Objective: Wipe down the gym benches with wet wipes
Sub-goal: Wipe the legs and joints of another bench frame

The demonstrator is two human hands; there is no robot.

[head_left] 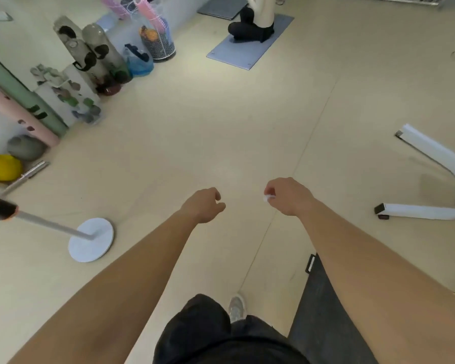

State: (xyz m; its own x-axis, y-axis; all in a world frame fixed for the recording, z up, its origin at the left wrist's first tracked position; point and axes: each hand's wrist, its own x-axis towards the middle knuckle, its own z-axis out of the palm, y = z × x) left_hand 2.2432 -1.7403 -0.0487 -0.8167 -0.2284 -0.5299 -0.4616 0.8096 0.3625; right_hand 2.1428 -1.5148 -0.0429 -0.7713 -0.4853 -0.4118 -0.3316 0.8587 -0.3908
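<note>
The person's right hand (pixel 286 197) pinches a small white wet wipe (pixel 268 197) above the floor, the left hand (pixel 204 204) hangs loosely curled and empty, and the black bench pad (pixel 318 319) sits untouched under the right forearm, so wiping seems not yet begun

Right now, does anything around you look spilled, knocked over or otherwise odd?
Nothing looks spilled or broken. One oddity: the right hand pinches only a tiny white scrap, too small to tell whether it is a wet wipe. The left hand holds nothing.
</note>
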